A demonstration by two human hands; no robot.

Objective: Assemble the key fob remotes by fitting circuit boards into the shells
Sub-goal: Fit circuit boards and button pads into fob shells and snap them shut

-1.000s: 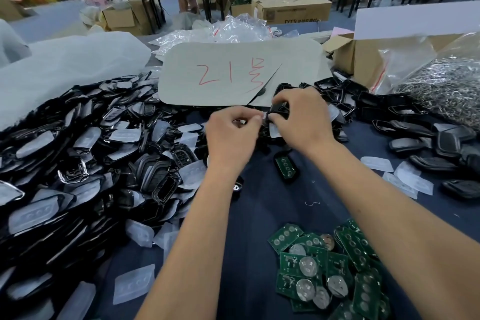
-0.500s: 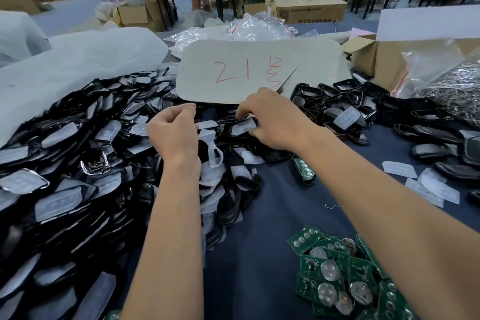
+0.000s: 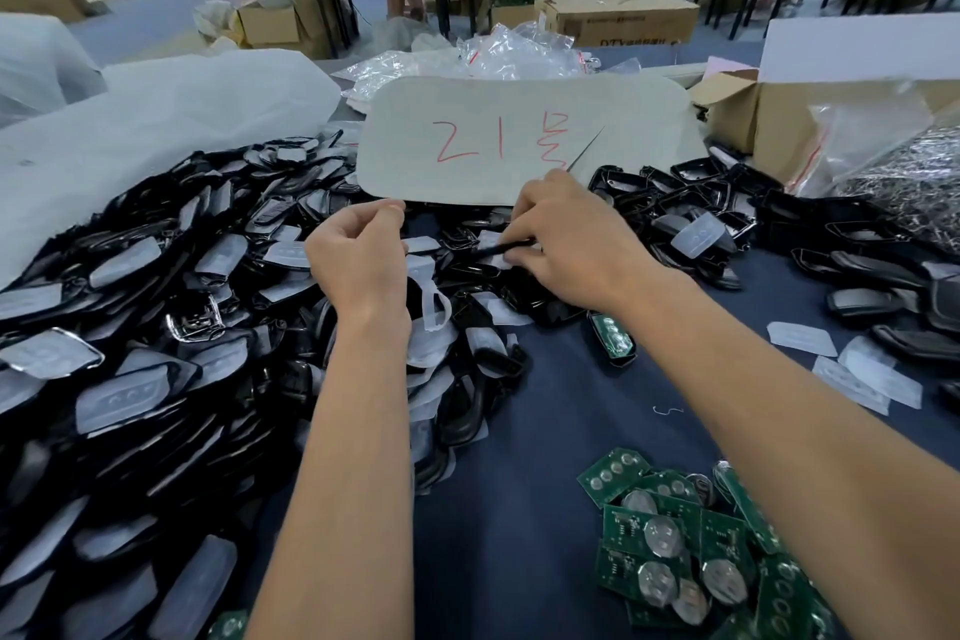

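Left hand (image 3: pixel 358 257) is raised over the right edge of the big heap of black shells (image 3: pixel 156 317), its fingers curled with thumb and forefinger pinched together near the lower edge of the grey card (image 3: pixel 524 140) marked in red; a translucent rubber button pad (image 3: pixel 428 291) hangs just beside its wrist, though whether the hand grips it cannot be told. Its forearm runs straight up from the bottom of the view along the heap's border. Right of it, and also just below the card, the right hand (image 3: pixel 571 244) lies palm down, fingers bent and pinching a thin black shell piece (image 3: pixel 506 247) at the fingertips. That forearm comes in slantwise from the lower right corner. Between the two forearms the dark blue surface (image 3: pixel 545 431) is open. One shell with a green board fitted (image 3: pixel 613 338) lies on it, close under the right wrist. Loose green circuit boards (image 3: pixel 675 546) are piled near the bottom, beneath the right forearm. Farther right of the card, more shells (image 3: pixel 737 203) crowd up to a cardboard box (image 3: pixel 779 120).
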